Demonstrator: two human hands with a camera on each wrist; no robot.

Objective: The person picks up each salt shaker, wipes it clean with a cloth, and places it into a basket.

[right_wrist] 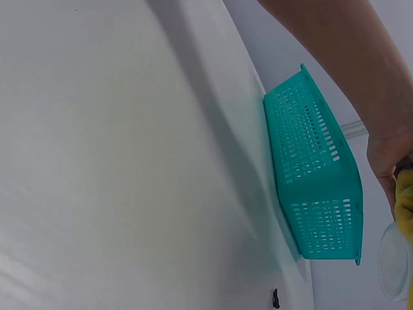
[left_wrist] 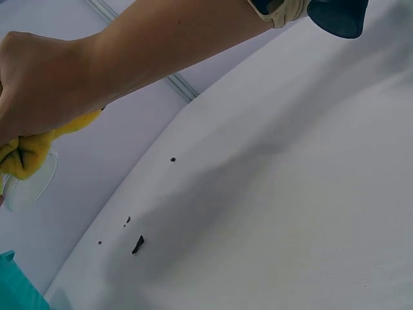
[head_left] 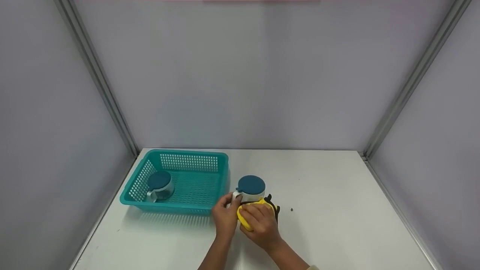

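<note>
My left hand (head_left: 225,216) pinches the pale handle of a clear jar with a blue lid (head_left: 251,185). A bunched yellow cloth with dark trim (head_left: 244,222) is in my right hand (head_left: 261,226), its fingers curled over it against the near side of the jar. The cloth covers much of the jar's lower part. The clear base of the jar (right_wrist: 392,261) shows below the cloth in the right wrist view, held up above the table. Both sets of fingertips are partly hidden by the cloth and handle.
To the left stands a teal plastic basket (head_left: 224,176) with perforated sides. Inside it, at the left, is a second blue-lidded jar (head_left: 160,180) with a handle. Small dark bits (left_wrist: 138,245) lie on the white table (head_left: 337,210). Grey walls enclose the table's back and sides.
</note>
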